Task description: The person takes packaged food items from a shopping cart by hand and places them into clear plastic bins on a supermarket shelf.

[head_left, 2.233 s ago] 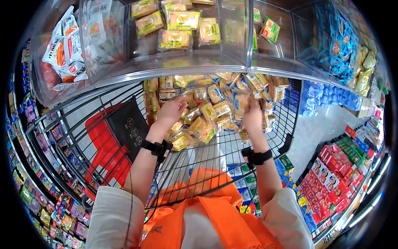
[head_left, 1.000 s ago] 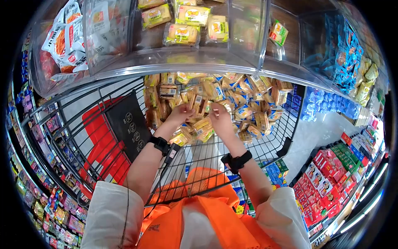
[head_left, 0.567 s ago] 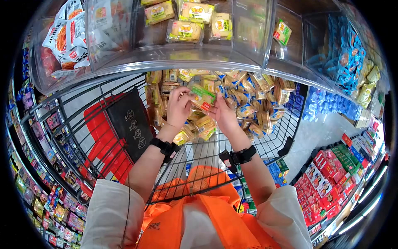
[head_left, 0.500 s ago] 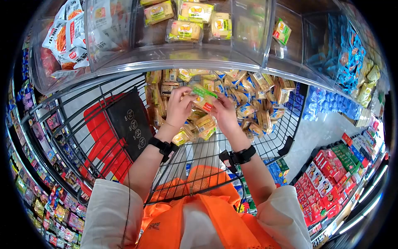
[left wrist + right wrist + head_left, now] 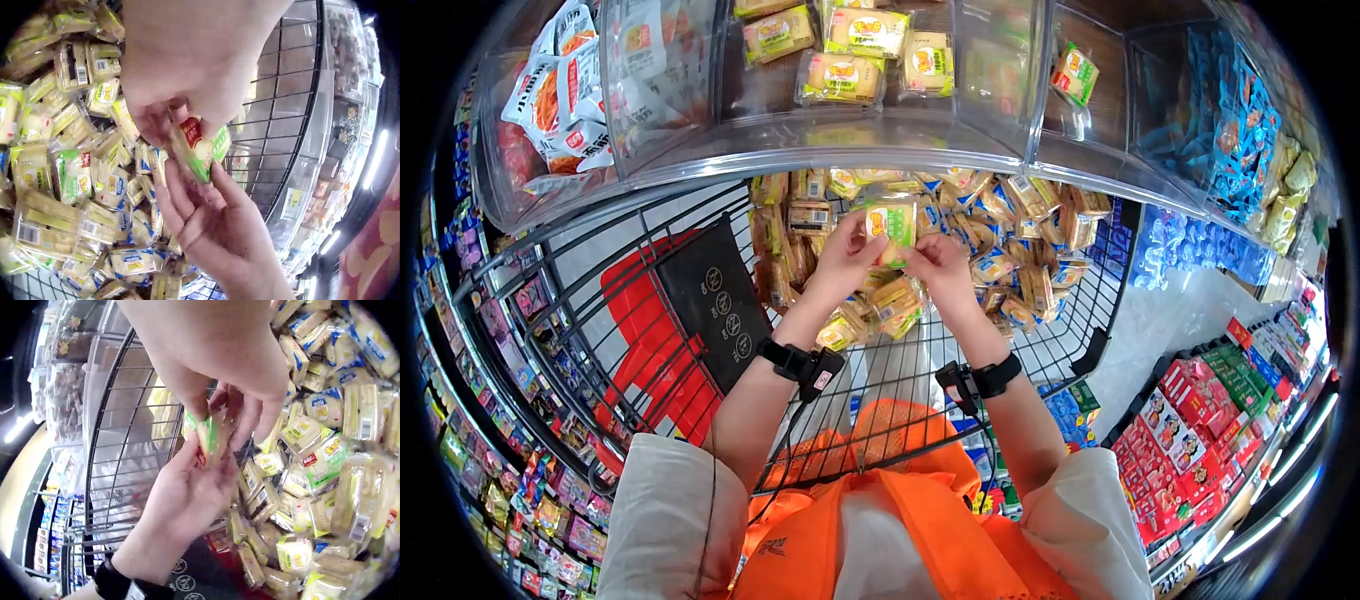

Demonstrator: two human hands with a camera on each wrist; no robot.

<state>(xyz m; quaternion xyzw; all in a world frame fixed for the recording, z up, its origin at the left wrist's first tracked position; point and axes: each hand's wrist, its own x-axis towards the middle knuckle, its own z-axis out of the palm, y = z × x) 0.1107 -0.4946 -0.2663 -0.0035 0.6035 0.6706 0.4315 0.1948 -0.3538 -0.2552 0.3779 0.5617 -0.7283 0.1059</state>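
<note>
A small plastic-wrapped snack packet (image 5: 892, 228) with green, white and red printing is held above the pile in the cart. My left hand (image 5: 848, 262) grips its left side, thumb across the front. At its lower right edge, my right hand (image 5: 943, 272) pinches it with thumb and fingers. The left wrist view has the packet (image 5: 201, 147) between both hands, its red and green print showing. Seen from the right wrist, curled right-hand fingers (image 5: 250, 422) partly cover the packet (image 5: 215, 434). Below lie many similar wrapped packets (image 5: 900, 300), some with blue ends.
The black wire shopping cart (image 5: 1100, 345) surrounds the pile, with a black panel (image 5: 712, 300) and red child seat (image 5: 635, 320) at left. Clear plastic bins (image 5: 820, 160) with more packets overhang its far side. Red boxes (image 5: 1200, 430) are stacked at right.
My hands came together from apart over the pile, the right one moving left. Both took up the green-printed packet, which has since turned from slanted to more upright.
</note>
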